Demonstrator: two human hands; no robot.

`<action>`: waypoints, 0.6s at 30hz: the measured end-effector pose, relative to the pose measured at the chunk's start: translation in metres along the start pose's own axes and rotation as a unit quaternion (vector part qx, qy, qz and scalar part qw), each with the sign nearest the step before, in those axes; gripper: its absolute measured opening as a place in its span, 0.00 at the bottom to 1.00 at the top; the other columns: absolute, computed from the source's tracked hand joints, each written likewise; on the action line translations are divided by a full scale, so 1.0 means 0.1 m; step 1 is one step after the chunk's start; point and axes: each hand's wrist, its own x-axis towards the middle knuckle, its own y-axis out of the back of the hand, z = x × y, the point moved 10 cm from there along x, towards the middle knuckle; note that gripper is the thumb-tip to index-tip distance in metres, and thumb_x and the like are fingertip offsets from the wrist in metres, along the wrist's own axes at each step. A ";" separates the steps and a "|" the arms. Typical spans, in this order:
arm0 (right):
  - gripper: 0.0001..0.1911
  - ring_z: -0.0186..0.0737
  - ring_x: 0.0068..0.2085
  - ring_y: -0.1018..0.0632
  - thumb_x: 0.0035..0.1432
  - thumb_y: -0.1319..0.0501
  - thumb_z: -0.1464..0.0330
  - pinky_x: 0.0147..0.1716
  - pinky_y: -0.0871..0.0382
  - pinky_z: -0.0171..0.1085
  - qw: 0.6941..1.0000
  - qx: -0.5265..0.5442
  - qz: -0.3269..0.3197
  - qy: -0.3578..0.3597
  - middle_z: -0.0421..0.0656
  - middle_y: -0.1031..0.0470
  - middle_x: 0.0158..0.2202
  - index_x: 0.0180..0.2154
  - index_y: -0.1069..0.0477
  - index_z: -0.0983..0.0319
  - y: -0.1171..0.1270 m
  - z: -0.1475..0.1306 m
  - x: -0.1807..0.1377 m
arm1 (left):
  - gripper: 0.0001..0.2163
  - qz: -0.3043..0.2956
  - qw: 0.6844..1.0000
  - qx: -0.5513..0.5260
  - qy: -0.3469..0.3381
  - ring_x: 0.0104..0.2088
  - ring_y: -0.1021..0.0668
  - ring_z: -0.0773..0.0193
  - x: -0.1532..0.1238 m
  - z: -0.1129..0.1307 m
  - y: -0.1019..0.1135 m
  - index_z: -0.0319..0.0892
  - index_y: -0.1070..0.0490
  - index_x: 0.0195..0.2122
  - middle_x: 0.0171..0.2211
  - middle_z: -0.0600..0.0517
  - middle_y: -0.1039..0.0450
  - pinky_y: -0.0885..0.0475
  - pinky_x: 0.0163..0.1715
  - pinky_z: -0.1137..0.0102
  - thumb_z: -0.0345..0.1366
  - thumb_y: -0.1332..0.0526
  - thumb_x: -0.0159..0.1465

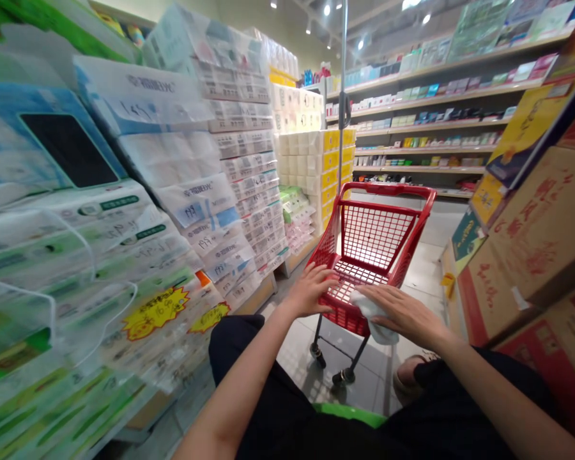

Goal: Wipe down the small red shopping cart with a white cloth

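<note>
Head view: looks forward and down over dark trousers (263,396), with a green patch (352,413) showing between the thighs.
Right hand (402,313): back turned up, fingers nearly straight, laid over the white cloth (384,335) at the near rim of the red cart (422,214).
Right grip: grasping the white cloth, pressed between palm and cart.
White cloth: bunched beneath the right hand, part of it hanging outside the basket.
Left hand (311,291): at the near left corner of the red cart, fingers apart and reaching over the rim.
Left grip: released, loosely spread; whether every fingertip touches the plastic, I cannot tell.
Foot (407,381): on the floor, just right of the cart's wheels (344,377).
Red cart: upright on pale tiles, straight ahead, its handle at the far end.
Left side: stacked paper packs (191,153), yellow price signs (158,313), a white cable (53,319), and a dark-screened device (70,150) leaning against a blue pack.
Right side: piled cardboard boxes (546,223), some printed in red.
Pole (344,45): upright behind the cart.
Shelves (421,151): rows of small goods along the back wall.
</note>
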 end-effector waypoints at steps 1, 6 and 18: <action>0.31 0.44 0.60 0.33 0.65 0.47 0.55 0.57 0.37 0.47 1.000 -0.005 -0.001 -0.003 0.45 0.34 0.61 0.66 0.49 0.54 0.01 0.04 -0.02 | 0.26 0.000 1.000 0.023 0.007 0.65 0.41 0.50 -0.02 -0.12 0.00 0.47 0.31 0.51 0.60 0.47 0.36 0.53 0.66 0.49 0.47 0.30 0.53; 0.22 0.47 0.56 0.31 0.65 0.48 0.53 0.55 0.38 0.47 0.998 -0.055 0.007 -0.012 0.47 0.27 0.51 0.53 0.33 0.58 -0.01 0.12 -0.03 | 0.12 0.011 0.997 0.071 0.026 0.63 0.38 0.56 -0.05 -0.43 -0.19 0.43 0.30 0.39 0.47 0.47 0.28 0.49 0.66 0.54 0.45 0.35 0.60; 0.16 0.45 0.34 0.29 0.67 0.50 0.57 0.36 0.41 0.41 0.963 -0.180 0.074 -0.188 0.48 0.29 0.32 0.36 0.35 0.61 -0.32 -0.21 0.36 | 0.13 0.026 0.994 0.102 0.032 0.47 0.29 0.57 0.04 -0.14 -0.30 0.43 0.34 0.37 0.38 0.50 0.30 0.39 0.59 0.55 0.47 0.38 0.62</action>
